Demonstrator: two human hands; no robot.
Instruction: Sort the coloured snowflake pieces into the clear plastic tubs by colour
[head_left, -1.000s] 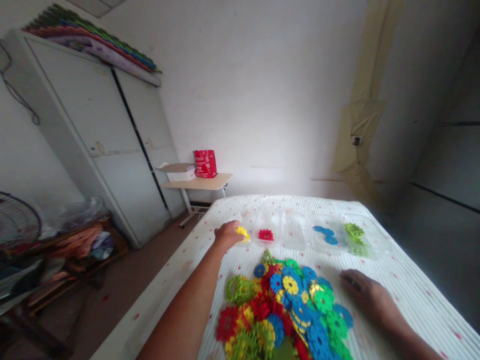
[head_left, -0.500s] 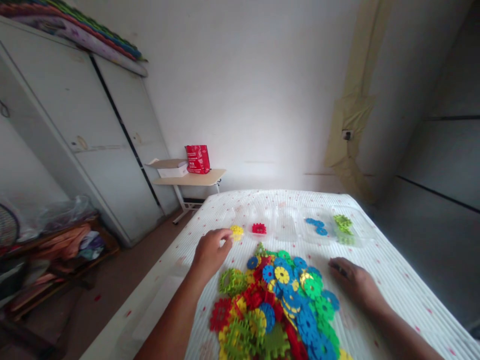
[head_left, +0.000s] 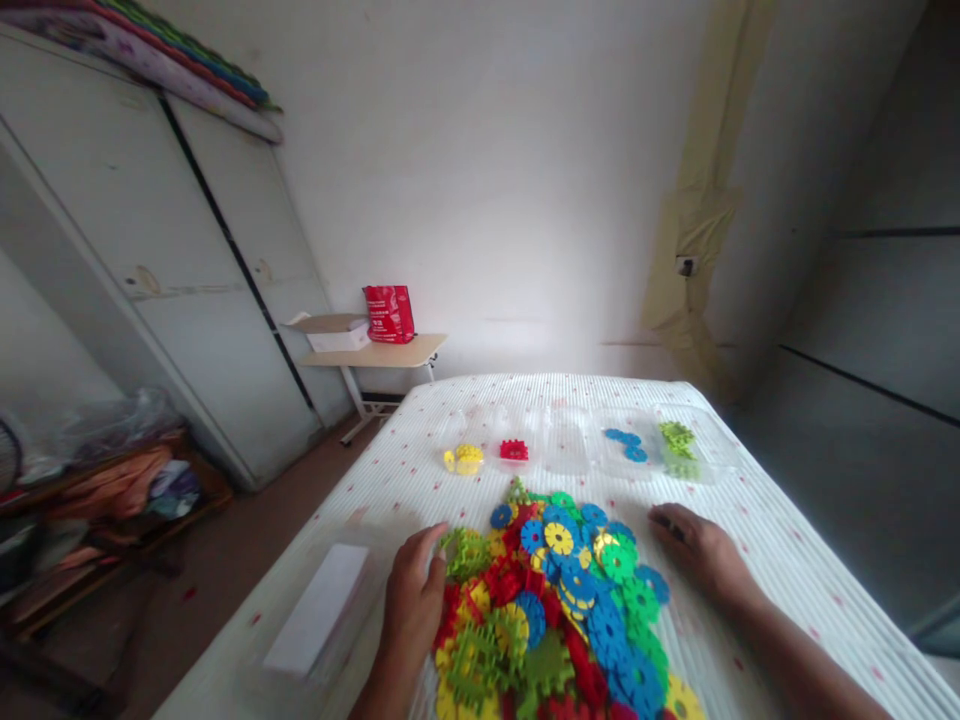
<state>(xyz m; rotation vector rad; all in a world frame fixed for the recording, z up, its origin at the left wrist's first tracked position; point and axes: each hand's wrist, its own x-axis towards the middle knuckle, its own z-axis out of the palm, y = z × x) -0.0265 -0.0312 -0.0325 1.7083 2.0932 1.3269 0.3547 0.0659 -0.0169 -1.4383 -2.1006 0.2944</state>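
A heap of plastic building pieces [head_left: 577, 580] in red, blue, yellow and green, some round discs and some notched squares, lies on the table. Beside its left edge is my left hand [head_left: 411, 590], thumb and index finger apart, close to the light-green notched pieces [head_left: 466, 552]. Nothing shows in it. My right hand [head_left: 701, 555] rests on the cloth right of the heap, fingers loosely bent, nothing visible in it. Beyond the heap, a clear compartment tray [head_left: 566, 450] holds yellow pieces [head_left: 469, 454], a red piece [head_left: 514, 450], blue discs [head_left: 627, 443] and light-green pieces [head_left: 676, 438].
A white oblong box or card [head_left: 319, 610] lies at the table's left. Behind stands a small side table [head_left: 405, 352] with a red bag [head_left: 389, 314] and a flat box [head_left: 334, 335]. A grey cabinet [head_left: 217, 290] is on the left.
My left hand has drawn back from the yellow pieces in the tray to the heap's left side. The yellow pieces now show fully. My right hand stays put. The view has shifted slightly.
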